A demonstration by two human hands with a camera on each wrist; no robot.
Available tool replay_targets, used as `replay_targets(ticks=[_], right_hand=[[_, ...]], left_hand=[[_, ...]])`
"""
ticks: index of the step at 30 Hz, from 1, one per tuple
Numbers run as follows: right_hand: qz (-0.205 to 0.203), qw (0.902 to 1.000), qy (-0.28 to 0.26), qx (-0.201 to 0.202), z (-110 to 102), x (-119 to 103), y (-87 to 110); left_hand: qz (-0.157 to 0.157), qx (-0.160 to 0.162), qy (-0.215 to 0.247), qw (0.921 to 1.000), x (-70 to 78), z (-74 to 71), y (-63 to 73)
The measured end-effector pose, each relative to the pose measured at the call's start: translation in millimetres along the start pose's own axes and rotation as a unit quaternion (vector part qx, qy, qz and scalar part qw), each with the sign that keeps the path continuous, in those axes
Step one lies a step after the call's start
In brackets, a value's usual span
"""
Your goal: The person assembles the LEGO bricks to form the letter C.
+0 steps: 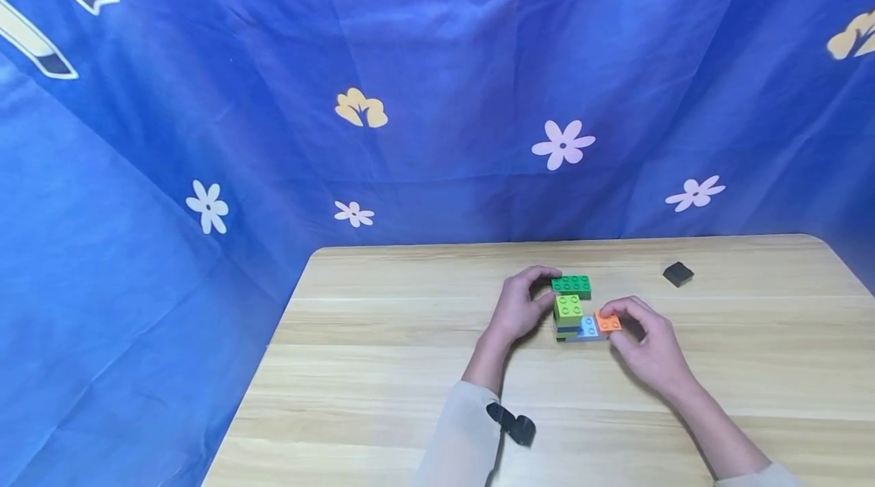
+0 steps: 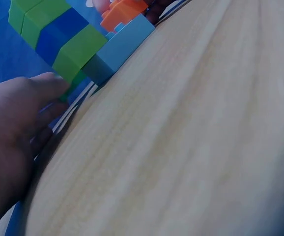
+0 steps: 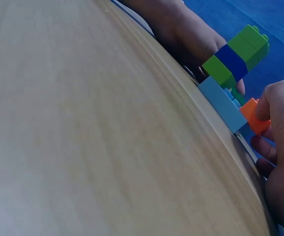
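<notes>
A small tower of lime green bricks [image 1: 568,311] with a dark blue brick [image 3: 231,62] in its middle stands on the left end of a light blue brick [image 2: 120,51]. At that brick's other end, my right hand [image 1: 652,350] pinches an orange brick [image 1: 607,322] between thumb and fingers; it overlaps the light blue brick's end in the head view. Behind the tower lies a longer green brick [image 1: 571,286]. My left hand [image 1: 517,307] holds this green brick at its left end, index finger at the far corner and thumb on the near side, beside the tower.
A black brick [image 1: 679,274] lies apart toward the back right of the wooden table [image 1: 383,335]. Behind the table's far edge hangs a blue cloth [image 1: 437,168] with flowers printed on it. A black strap [image 1: 513,424] sits on the left sleeve.
</notes>
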State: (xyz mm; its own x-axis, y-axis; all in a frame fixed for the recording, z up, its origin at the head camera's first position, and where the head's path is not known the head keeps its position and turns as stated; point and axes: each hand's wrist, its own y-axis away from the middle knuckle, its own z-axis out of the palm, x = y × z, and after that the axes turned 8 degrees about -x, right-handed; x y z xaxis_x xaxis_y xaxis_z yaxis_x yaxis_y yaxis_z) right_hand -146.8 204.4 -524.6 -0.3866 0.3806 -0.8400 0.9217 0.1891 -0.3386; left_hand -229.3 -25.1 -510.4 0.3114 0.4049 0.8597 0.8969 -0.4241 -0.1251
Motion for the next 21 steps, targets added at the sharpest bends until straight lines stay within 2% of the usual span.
replay_targets(ticks=[3, 5, 8, 12, 15, 17, 19, 21], right_hand=[[0.001, 1.0000, 0.001, 0.001, 0.4, -0.9, 0.1], [0.002, 1.0000, 0.000, 0.001, 0.4, -1.8, 0.1], [0.004, 1.0000, -0.002, 0.001, 0.9, -2.3, 0.2], [0.000, 1.0000, -0.001, -0.001, 2.0, -0.6, 0.3], [-0.006, 1.0000, -0.002, 0.000, 2.4, 0.9, 0.3], [-0.009, 1.0000, -0.001, 0.000, 2.5, 1.2, 0.4], [-0.013, 0.9999, -0.002, 0.000, 2.4, 1.3, 0.4], [-0.018, 0.9998, -0.005, -0.003, 2.5, 1.8, 0.1]], left_hand=[[0.002, 0.026, 0.079, 0.9965, 0.8, -0.8, 0.2], [0.007, 0.041, 0.142, 0.9890, 1.9, -1.4, 0.9], [0.018, 0.062, 0.237, 0.9693, 4.1, -2.7, 3.7], [0.050, 0.085, 0.331, 0.9383, 7.7, -4.7, 8.7], [0.082, 0.093, 0.382, 0.9159, 11.0, -5.3, 12.0], [0.099, 0.088, 0.402, 0.9059, 13.3, -5.2, 13.8], [0.109, 0.080, 0.412, 0.9009, 14.6, -4.7, 15.2], [0.115, 0.069, 0.412, 0.9014, 15.8, -4.4, 16.5]])
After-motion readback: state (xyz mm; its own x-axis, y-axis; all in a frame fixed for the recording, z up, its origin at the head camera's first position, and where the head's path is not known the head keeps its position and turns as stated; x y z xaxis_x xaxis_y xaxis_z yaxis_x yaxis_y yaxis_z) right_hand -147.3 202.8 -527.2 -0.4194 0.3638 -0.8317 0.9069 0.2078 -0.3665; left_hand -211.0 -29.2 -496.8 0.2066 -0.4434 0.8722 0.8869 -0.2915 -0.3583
